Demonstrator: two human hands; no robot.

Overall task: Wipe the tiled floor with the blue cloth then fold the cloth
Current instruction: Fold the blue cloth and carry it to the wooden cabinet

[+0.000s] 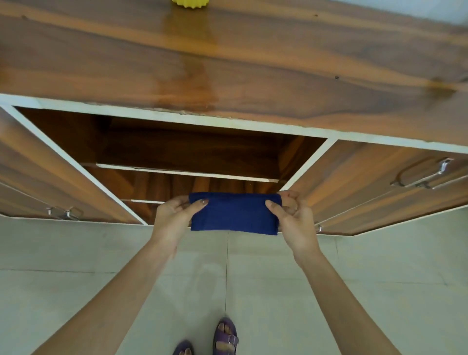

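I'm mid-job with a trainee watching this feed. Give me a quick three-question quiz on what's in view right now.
1. True or false: the blue cloth lies spread flat on the tiled floor.
2. What stands at the far edge of the wooden cabinet top? A) a yellow object B) a red bucket C) a green bottle
3. Fill in: the left hand and right hand each pinch one ____ of the cloth.

Key:
1. False. Both hands hold it up off the floor as a small folded rectangle.
2. A.
3. End.
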